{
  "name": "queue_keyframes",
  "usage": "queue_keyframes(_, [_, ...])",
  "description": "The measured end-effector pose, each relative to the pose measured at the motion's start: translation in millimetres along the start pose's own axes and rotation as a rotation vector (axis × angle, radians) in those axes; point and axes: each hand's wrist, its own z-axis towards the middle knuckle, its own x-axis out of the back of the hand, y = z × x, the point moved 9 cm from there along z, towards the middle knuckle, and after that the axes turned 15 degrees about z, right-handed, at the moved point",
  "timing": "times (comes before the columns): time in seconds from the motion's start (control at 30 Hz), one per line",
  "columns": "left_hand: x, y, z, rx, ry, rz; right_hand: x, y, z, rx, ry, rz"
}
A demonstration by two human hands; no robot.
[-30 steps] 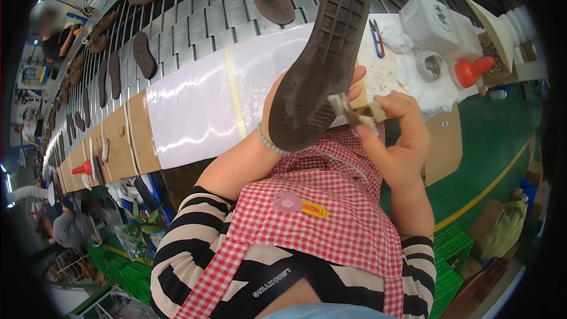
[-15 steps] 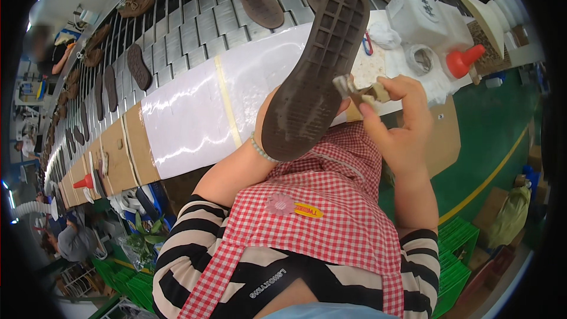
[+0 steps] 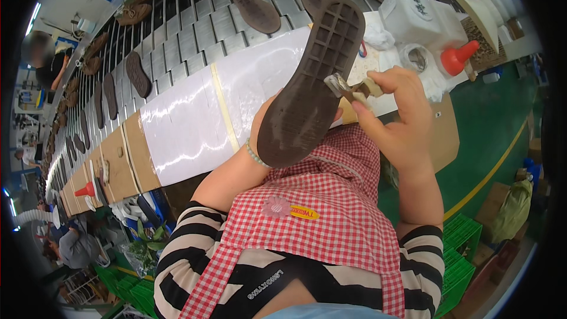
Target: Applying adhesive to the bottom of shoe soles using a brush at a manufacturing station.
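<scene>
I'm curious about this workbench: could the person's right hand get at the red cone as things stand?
Probably yes: nothing tall seems to stand between the right hand and the red cone, though the small tool that hand pinches would likely need setting down first.

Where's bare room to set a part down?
White sheet left of the yellow tape: bare, brown cardboard bordering it left, metal slats above. Crowded: right side, with white jug and red nozzle; mid-view, left hand holding brown sole, right hand a tool.
</scene>
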Motion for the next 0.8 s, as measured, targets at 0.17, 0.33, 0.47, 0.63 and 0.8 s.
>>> queue_keyframes(0.17, [-35.2, -15.3, -9.7, 0.256, -0.295, -1.631, 13.8, -0.7, 16.6, 0.039, 0.109, -0.186])
queue_keyframes(0.33, [-7.8, -41.9, -2.7, 0.190, -0.195, -1.917, 19.9, 1.6, 9.3, -0.036, 0.150, -0.117])
queue_keyframes(0.47, [35.1, -95.8, 5.3, 0.145, -0.052, -1.846, 11.8, 12.2, -9.9, -0.058, 0.089, -0.099])
queue_keyframes(0.63, [107.6, -194.1, 8.5, 0.230, 0.181, -1.628, 4.0, 15.2, -34.8, -0.138, 0.039, -0.051])
queue_keyframes(0.8, [183.1, -271.0, 35.3, 0.418, 0.527, -1.351, -1.5, 16.7, -36.2, -0.183, 0.010, -0.034])
